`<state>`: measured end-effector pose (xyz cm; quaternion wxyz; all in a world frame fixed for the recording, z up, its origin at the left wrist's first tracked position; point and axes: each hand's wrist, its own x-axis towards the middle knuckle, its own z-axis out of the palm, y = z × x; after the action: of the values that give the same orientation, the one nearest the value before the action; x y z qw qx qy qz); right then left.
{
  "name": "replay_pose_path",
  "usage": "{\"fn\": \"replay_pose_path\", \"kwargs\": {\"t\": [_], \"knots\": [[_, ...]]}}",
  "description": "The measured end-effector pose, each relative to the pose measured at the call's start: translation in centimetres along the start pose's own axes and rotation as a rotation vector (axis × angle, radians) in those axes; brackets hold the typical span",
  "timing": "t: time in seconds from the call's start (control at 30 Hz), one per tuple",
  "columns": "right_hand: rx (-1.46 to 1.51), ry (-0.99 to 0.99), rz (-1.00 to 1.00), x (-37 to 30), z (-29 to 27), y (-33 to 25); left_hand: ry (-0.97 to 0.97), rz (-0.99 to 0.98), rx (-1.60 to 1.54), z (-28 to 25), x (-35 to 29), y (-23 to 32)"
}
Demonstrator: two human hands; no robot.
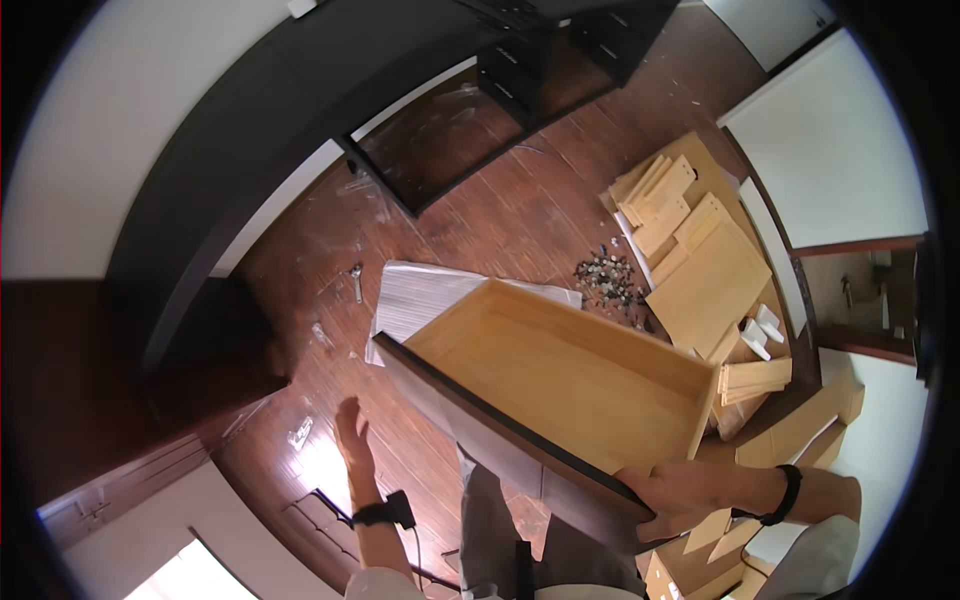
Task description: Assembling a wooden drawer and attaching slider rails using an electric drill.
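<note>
A light wooden drawer with a dark front panel hangs tilted above the floor. My right hand grips the near right corner of that dark front, and a black band sits on its wrist. My left hand is off to the left of the drawer, fingers spread, holding nothing and not touching it. A black wrist device is strapped to the left forearm. My grey trouser legs show under the drawer.
A dark cabinet frame stands at the far side of the red-brown wooden floor. Light wooden panels lie stacked at the right beside a heap of small hardware. A white sheet lies under the drawer; a metal tool rests left of it.
</note>
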<state>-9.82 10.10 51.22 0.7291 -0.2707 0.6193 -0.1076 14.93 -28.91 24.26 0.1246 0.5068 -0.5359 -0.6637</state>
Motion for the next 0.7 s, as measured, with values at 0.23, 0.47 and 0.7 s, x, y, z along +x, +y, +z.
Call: {"fn": "replay_pose_path", "kwargs": {"t": [0.23, 0.47, 0.7], "knots": [[-0.282, 0.166, -0.226, -3.5, 1.4, 3.1, -0.038, -0.080, 0.107, 5.5, 0.7, -0.5], [-0.175, 0.152, -0.250, -3.4, 4.4, 7.4, 0.070, -0.211, 0.032, 8.6, 1.1, -9.4], [0.272, 0.593, -0.002, -6.2, 8.5, 12.2, 0.199, -0.236, 0.246, 7.0, -3.9, -8.1]]}}
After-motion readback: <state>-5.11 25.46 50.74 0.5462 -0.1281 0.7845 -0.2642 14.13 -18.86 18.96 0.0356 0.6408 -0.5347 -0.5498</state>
